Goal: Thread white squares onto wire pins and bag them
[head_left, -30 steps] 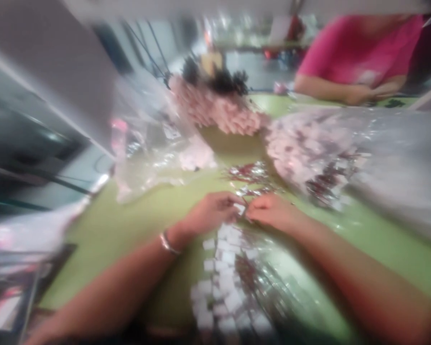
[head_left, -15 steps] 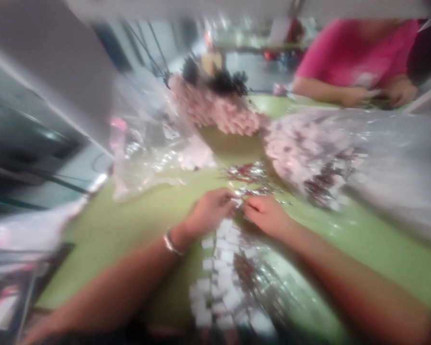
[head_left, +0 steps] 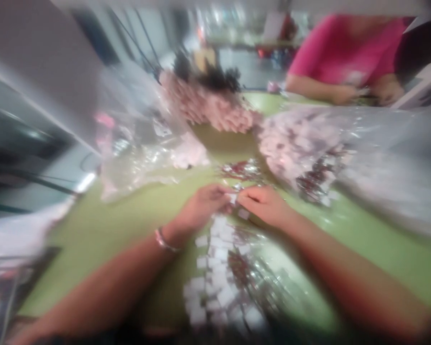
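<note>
Both hands meet over the middle of the green table [head_left: 129, 211]. My left hand [head_left: 206, 203] is closed in a pinch on a small white tag [head_left: 233, 198]. Close against it, my right hand [head_left: 264, 203] is also closed, its fingertips at the tag's right side; what they hold is too blurred to make out. Another white tag [head_left: 243, 214] shows just under the right fingers. Below the hands lie many small white tags [head_left: 221, 278] in a loose pile, with dark red and silvery strands [head_left: 255, 275] spread to their right. More red and silver strands [head_left: 240, 168] lie beyond the hands.
A clear plastic bag [head_left: 140, 158] lies at the left. Pink bundled pieces [head_left: 215, 108] stand at the back. At the right is a large clear bag [head_left: 391, 163] beside pale pink pieces [head_left: 298, 139]. A person in a pink shirt [head_left: 348, 52] works across the table.
The whole view has shifted, so things appear a little further left and higher. My hands stay together, and the white tag between them shows more clearly, with another tag visible below the right fingers.
</note>
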Demonstrator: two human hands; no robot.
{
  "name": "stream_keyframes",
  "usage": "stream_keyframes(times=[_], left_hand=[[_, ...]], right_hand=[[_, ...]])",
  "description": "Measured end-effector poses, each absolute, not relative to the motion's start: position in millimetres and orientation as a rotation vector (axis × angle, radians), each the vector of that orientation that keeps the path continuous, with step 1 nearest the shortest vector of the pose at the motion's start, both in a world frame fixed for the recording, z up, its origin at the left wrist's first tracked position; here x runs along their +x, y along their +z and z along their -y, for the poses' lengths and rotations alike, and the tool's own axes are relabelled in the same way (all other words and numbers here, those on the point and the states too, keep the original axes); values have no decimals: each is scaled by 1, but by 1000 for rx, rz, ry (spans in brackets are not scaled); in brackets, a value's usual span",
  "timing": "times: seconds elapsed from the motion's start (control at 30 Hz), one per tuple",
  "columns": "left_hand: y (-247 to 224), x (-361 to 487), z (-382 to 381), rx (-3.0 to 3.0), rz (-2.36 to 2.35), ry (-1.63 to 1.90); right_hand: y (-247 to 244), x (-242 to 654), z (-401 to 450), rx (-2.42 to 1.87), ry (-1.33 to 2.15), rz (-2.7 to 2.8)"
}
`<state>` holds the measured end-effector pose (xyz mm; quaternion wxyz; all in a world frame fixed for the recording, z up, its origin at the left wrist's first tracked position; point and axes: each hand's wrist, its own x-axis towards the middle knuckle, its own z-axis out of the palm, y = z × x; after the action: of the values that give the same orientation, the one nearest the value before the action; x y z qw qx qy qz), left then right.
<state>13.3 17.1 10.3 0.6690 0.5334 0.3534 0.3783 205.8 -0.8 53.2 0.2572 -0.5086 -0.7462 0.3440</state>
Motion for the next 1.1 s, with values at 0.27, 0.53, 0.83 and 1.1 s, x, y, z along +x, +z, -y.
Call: stream_keyframes(times=[0.27,0.53,0.83,1.1], left_hand=[[20,8,-17,1856,-877,803],[20,21,-8,2353,-556,823],[27,25,-1,2367,-407,565],[41,19,-1,2265,-416,454]], right_hand=[[71,237,-16,-1500,1006,1951],[57,235,-22,-1825,413,2274],[57,249,-24,-1840,359,2577],[38,250,-31,-1739,138,2501]])
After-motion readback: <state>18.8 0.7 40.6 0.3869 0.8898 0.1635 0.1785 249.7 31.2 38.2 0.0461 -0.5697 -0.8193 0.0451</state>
